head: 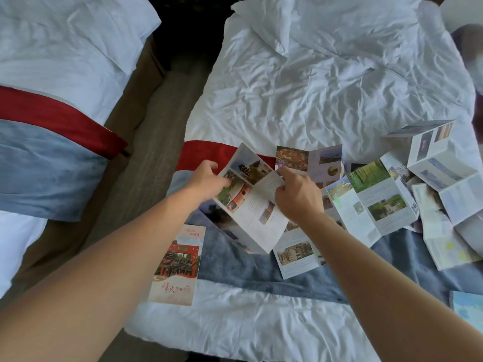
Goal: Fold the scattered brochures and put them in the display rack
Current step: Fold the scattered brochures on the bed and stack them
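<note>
While the left hand (206, 182) pinches the brochure (251, 202) lifted above the bed (313, 100) and the right hand (298, 194) grips its inner panel, uneven pulling could crease it crookedly; no rack shows.

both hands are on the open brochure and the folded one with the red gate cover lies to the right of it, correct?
Not quite. The head view shows both hands, left hand and right hand, on the open brochure, but the folded brochure with the red gate cover lies to its left, near the bed's edge.
</note>
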Demonstrator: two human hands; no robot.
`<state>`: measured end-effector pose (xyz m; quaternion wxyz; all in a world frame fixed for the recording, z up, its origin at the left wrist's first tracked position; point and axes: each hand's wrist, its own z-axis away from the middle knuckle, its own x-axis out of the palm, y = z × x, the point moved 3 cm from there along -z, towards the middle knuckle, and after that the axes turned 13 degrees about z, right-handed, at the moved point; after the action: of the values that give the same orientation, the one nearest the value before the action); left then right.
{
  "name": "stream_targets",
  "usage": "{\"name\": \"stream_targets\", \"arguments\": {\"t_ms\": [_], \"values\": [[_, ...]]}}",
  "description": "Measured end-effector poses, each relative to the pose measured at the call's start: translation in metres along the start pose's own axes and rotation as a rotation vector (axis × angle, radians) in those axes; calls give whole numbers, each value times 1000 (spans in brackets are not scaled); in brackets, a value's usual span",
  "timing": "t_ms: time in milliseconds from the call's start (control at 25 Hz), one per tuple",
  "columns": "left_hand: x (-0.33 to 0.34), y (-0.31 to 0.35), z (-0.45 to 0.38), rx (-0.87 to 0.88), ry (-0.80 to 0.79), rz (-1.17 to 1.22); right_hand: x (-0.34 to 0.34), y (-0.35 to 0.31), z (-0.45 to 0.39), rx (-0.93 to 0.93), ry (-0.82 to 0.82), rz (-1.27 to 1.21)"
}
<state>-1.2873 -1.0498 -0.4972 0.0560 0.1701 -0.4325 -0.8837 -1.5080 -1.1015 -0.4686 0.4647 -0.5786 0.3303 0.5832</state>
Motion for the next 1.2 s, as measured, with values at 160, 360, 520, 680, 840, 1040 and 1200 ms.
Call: {"name": "stream_targets", "arguments": {"t_ms": [160,360,520,680,840,1040,1200], "values": [[0,17,9,172,-92,-298,15,-15,8,-28,-109,-51],[-1,21,14,385,-142,-423,25,-23,13,-76,-201,-106],[3,25,16,585,-27,-453,26,-32,17,-113,-221,-261],[6,29,16,707,78,-546,30,-38,19,-59,-270,-411],[10,28,12,752,84,-591,32,-36,16,-81,-224,-297],[-10,1,-8,266,59,-551,23,-14,2,72,-158,-367],[-22,-22,-14,-50,-55,-596,18,5,-7,176,-120,-427]]}}
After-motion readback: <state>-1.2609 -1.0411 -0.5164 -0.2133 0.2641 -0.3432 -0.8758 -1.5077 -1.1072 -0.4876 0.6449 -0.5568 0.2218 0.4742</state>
